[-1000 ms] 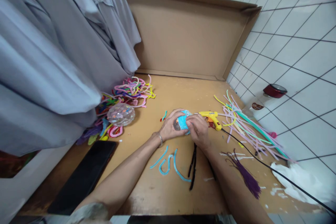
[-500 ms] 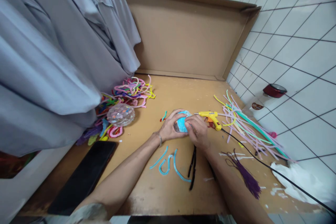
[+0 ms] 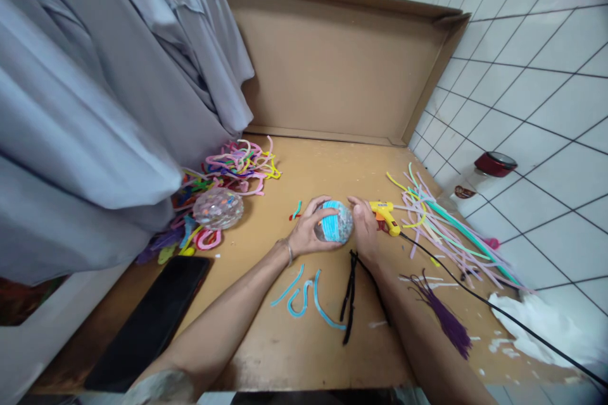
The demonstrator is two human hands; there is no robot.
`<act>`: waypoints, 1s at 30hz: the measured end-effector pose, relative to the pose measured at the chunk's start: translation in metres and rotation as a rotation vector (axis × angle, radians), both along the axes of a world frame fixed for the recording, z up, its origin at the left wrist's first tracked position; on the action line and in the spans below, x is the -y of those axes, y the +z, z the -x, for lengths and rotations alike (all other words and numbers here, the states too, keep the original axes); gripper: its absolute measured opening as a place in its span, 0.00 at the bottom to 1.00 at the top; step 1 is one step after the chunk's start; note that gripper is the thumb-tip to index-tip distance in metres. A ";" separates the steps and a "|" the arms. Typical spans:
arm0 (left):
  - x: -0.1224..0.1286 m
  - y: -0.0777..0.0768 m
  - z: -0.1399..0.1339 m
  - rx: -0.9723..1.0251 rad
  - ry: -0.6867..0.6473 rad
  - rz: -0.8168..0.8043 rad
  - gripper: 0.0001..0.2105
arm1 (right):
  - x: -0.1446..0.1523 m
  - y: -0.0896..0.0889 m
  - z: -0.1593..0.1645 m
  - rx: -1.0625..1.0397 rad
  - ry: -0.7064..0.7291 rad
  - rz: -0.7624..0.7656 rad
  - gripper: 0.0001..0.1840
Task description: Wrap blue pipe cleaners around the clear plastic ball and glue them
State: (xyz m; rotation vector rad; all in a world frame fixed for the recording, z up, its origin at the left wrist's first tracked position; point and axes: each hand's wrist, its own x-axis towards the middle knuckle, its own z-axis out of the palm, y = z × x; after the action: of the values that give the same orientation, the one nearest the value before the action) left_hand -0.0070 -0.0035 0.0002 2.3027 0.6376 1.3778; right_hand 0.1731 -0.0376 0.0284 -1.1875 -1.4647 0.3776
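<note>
My left hand (image 3: 308, 231) is wrapped round a clear, speckled ball (image 3: 345, 225), its thumb and fingers on the left side. A band of light blue pipe cleaner (image 3: 329, 221) runs across the ball's face. Just right of the ball, my right hand (image 3: 365, 231) is held upright with its fingers loosely extended and nothing visible in them. It hides the nozzle of a yellow glue gun (image 3: 384, 210) lying behind it. Below the hands lie cut blue pipe cleaner pieces (image 3: 304, 297) and black pipe cleaners (image 3: 350, 297).
A second clear ball (image 3: 218, 207) rests by a heap of colourful pipe cleaners (image 3: 242, 164) at left. Nearer lies a black phone (image 3: 152, 323). At right are long pipe cleaners (image 3: 441, 221), a purple tassel (image 3: 449, 316), white tissue (image 3: 536, 329), a jar (image 3: 494, 168) and the gun's cord (image 3: 456, 275).
My right hand has come off the blue band and moved slightly right, uncovering the ball's right side. My left hand keeps its hold on the ball.
</note>
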 end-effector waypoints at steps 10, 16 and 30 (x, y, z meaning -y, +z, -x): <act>-0.001 0.001 0.000 -0.025 0.004 0.013 0.35 | -0.002 0.002 -0.002 -0.008 0.239 0.150 0.27; -0.001 0.002 0.001 -0.041 0.007 0.024 0.34 | -0.003 -0.001 0.001 -0.008 0.223 0.119 0.30; 0.001 0.003 0.002 -0.084 -0.034 -0.050 0.34 | -0.010 0.005 -0.006 -0.255 0.083 0.182 0.23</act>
State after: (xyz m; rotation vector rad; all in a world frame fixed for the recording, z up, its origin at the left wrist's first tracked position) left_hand -0.0092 -0.0049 0.0027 2.4102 0.5922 1.3012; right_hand 0.1791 -0.0272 0.0337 -1.1751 -1.2798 0.7060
